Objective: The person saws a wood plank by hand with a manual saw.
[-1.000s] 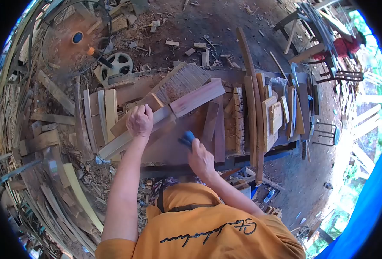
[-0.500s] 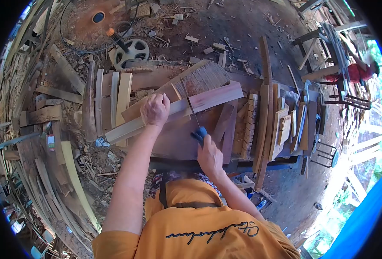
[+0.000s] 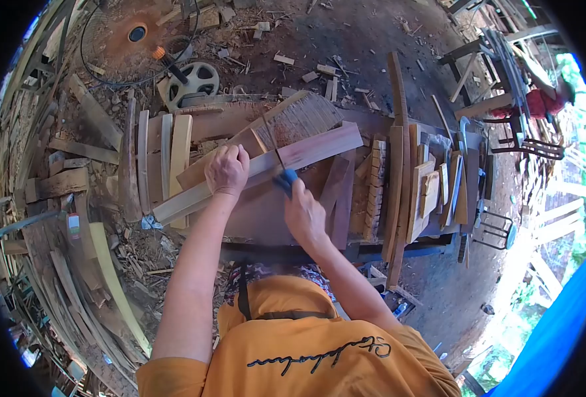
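Note:
A long pale board (image 3: pixel 326 147) lies slanted across other wood on the workbench. My right hand (image 3: pixel 304 210) is closed round the blue handle of a handsaw (image 3: pixel 272 137), whose thin blade lies across the board and reaches beyond its far edge. To the left of the blade, my left hand (image 3: pixel 227 169) is a closed fist pressed on the board. Whether its fingers grip the board's edge is hard to see. Behind the board lies a wide, rough-grained plank (image 3: pixel 306 119).
Upright-laid planks (image 3: pixel 181 155) lie left of the board, more planks (image 3: pixel 397 192) right of it. A spoked wheel (image 3: pixel 199 79) lies beyond the bench. Another person in red (image 3: pixel 543 104) is at the far right, near a dark chair (image 3: pixel 528 147). Scraps litter the ground.
My right hand and the saw handle have moved away from my body, closer to the board, and the blade extends farther past it. My left hand stays on the board. The view has shifted slightly.

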{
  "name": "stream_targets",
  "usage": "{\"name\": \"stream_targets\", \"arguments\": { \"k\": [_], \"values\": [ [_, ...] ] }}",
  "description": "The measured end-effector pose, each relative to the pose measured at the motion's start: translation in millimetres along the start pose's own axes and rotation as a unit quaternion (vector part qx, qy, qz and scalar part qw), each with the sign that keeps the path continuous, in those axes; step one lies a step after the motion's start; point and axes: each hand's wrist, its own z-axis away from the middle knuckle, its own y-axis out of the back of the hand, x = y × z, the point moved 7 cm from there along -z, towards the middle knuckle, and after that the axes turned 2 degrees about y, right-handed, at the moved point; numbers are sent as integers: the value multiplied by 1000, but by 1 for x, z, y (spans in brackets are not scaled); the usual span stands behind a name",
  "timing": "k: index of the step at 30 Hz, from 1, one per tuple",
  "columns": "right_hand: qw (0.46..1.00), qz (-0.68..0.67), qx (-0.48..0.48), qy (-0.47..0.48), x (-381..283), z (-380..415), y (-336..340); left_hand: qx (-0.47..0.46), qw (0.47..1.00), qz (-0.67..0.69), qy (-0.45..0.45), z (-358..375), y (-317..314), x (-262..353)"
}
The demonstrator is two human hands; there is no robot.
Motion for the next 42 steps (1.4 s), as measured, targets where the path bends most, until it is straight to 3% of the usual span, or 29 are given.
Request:
{"name": "stream_targets", "arguments": {
  "k": [2,8,14,17,19,25,30,33,37,42],
  "values": [
    [999,34,-9,-10,-6,-13,-2,6,1000,-2,-10,-1,3,1],
    [998,9,-46,-38,17,61,17,-4,1000,-6,-3,3,1,0],
    [999,36,-8,-10,-2,-12,0,17,1000,-6,0,0,-1,-1],
    [1000,9,12,-1,6,32,15,49,998,35,18,1,3,-1],
    [999,18,-38,-34,15,58,18,30,998,49,31,0,3,-2],
    [999,33,-27,2,-3,-12,3,39,998,46,7,1,5,1],
    [999,14,-41,-16,9,50,26,28,999,31,3,-2,2,0],
    [999,8,-40,-6,8,44,24,0,1000,11,11,1,1,-1],
    [1000,17,-25,-1,-1,-20,0,13,1000,-6,1,-1,2,0],
    [1000,-14,-23,-14,10,48,29,13,1000,-7,-4,-4,1,1]
  ]
}}
